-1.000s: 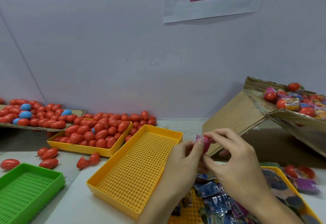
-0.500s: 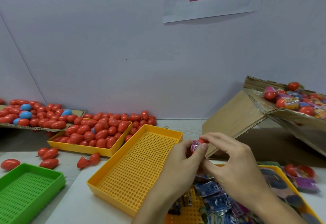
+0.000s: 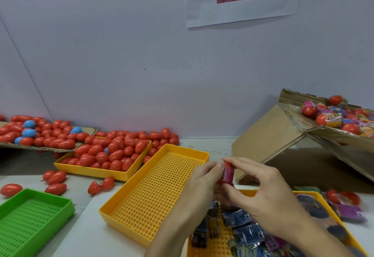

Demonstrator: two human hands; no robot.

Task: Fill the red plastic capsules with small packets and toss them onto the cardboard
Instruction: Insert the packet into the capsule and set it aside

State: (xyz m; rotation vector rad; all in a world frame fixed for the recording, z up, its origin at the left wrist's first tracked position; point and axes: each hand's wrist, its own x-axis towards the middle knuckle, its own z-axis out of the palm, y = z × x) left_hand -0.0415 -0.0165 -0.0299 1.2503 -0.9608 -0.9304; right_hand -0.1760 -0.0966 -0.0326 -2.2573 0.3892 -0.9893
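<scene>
Cardboard (image 3: 89,130) lies flat at the far left against the wall, heaped with closed red capsules (image 3: 60,141) and a few blue ones (image 3: 29,124). Just below it, near the front edge of the tabletop (image 3: 214,145), sits a green perforated tray (image 3: 32,216), with loose red capsules scattered beside it. Next comes a yellow tray (image 3: 91,170) piled with more red capsules, and touching its right corner a second yellow perforated tray (image 3: 153,196) set at an angle.

Over that tray's right end the two hands meet. The left hand (image 3: 200,181) has its grip closed round a red capsule (image 3: 225,172), thumb up against the top. The right hand (image 3: 263,192) pinches the same capsule from the other side, forefinger and thumb on a pink packet (image 3: 228,173) that sits in it; how far in, I cannot tell. Under the hands a third yellow tray (image 3: 315,194) holds a jumble of small dark and blue packets (image 3: 247,230). A few red capsule halves and a purple packet lie just right of it. Behind, a tilted cardboard box (image 3: 273,135) carries capsules and bright packets on top.
</scene>
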